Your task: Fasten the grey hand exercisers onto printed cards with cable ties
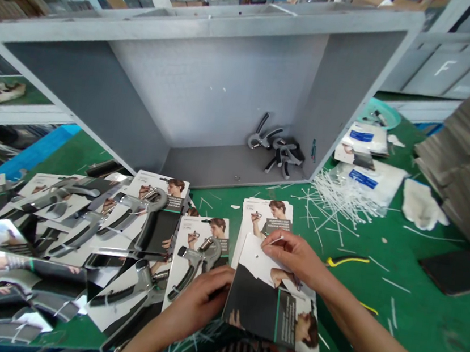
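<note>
A printed packaging card [255, 292] is tilted in front of me, its picture turned sideways. My left hand [209, 290] is closed at the card's left edge, with its fingertips hidden behind it. Near the card's upper edge, my right hand [289, 254] pinches a thin white cable tie [281, 237], close to a small hole in the card. More cards [251, 212] lie stacked just beyond. Left of my left hand rests a card with a grey and black hand gripper [203, 255] on it. Whatever lies behind the held card is hidden.
A large grey bin [236, 167] lies on its side with several loose hand grippers [283, 153] inside. Carded grippers [127, 214] pile up at left. Right are scattered cable ties [343, 203], yellow-handled pliers [347, 261], a white glove [422, 205] and a dark phone-like slab [458, 272].
</note>
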Demonstrator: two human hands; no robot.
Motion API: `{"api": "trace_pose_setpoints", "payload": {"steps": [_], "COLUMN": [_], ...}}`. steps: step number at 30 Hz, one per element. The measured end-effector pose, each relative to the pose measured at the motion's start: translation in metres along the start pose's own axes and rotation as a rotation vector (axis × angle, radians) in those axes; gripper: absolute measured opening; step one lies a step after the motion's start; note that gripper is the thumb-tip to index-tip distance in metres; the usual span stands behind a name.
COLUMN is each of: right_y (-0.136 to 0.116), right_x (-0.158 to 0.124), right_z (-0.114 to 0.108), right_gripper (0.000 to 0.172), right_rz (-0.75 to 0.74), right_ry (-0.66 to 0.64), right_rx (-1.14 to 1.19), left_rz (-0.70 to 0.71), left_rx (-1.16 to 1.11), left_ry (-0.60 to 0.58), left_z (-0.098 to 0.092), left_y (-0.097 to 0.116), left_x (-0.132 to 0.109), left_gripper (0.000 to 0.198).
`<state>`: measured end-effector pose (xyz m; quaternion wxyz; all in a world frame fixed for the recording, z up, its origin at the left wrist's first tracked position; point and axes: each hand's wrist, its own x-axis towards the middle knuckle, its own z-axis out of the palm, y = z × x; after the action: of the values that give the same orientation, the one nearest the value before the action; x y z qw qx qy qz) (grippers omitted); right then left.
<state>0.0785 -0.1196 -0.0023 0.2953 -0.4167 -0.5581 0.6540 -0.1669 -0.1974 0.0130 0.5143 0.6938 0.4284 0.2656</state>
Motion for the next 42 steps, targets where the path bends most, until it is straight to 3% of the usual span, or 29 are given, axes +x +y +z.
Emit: {"api": "trace_pose_setpoints", "payload": {"steps": [2,5,7,9,13,17,20,23,27,31,35,36,37,39,42], "right_y": [0.000,0.001,0.003,0.005,0.008,0.003,0.003,0.007,0.009,0.004,-0.001,-0.003,-0.006,-0.014,-0.030], "right_x": [0.001,0.002,0.002,-0.001,-0.010,-0.018,-0.020,-0.019,-0.019,-0.021,-0.025,-0.026,-0.026,-0.020,0.015], "right_z": [0.005,0.013,0.017,0.020,0.023,0.024,0.027,0.032,0.039,0.045,0.038,0.032,0.025,0.005,-0.034], "right_gripper": [0.031,0.032,0.031,0.028,0.022,0.017,0.019,0.017,0.011,0.012,0.016,0.016,0.015,0.014,0.029], "right_rz": [0.019,-0.014,-0.033,-0.054,-0.146,-0.244,-0.248,-0.256,-0.245,-0.254,-0.273,-0.284,-0.301,-0.344,-0.332], "right_ry": [0.006,0.005,-0.014,-0.022,-0.006,-0.092,-0.098,-0.032,0.007,-0.005,0.026,0.041,0.056,0.075,0.168], "right_rx": [0.045,0.058,0.041,0.013,-0.108,-0.237,-0.307,-0.292,-0.194,-0.158,-0.163,-0.179,-0.205,-0.285,-0.469], "left_rz": [0.053,0.111,0.103,0.070,-0.012,-0.115,-0.227,-0.237,-0.278,-0.255,-0.314,-0.327,-0.329,-0.306,-0.325], "left_rx": [0.024,0.092,0.081,0.037,-0.063,-0.160,-0.426,-0.610,-0.469,-0.130,-0.164,-0.182,-0.191,-0.228,-0.365], "left_ry": [0.036,0.237,0.354,0.378,0.312,0.325,0.342,0.300,0.266,0.331,0.043,0.020,0.044,0.217,0.479], "left_z": [0.002,0.010,0.016,0.019,0.021,0.022,0.022,0.016,0.002,-0.009,-0.016,-0.017,-0.019,-0.021,-0.016], "left_y": [-0.002,-0.008,-0.012,-0.014,-0.015,-0.013,-0.011,-0.007,0.002,0.008,0.000,-0.003,-0.006,-0.009,-0.013], "left_x": [-0.004,0.004,0.014,0.022,0.029,0.024,0.019,0.014,0.013,0.028,0.045,0.047,0.048,0.046,0.037], "left_gripper": [0.026,0.023,0.022,0.021,0.019,0.015,0.038,0.055,0.033,0.033,0.034,0.033,0.032,0.031,0.042]}}
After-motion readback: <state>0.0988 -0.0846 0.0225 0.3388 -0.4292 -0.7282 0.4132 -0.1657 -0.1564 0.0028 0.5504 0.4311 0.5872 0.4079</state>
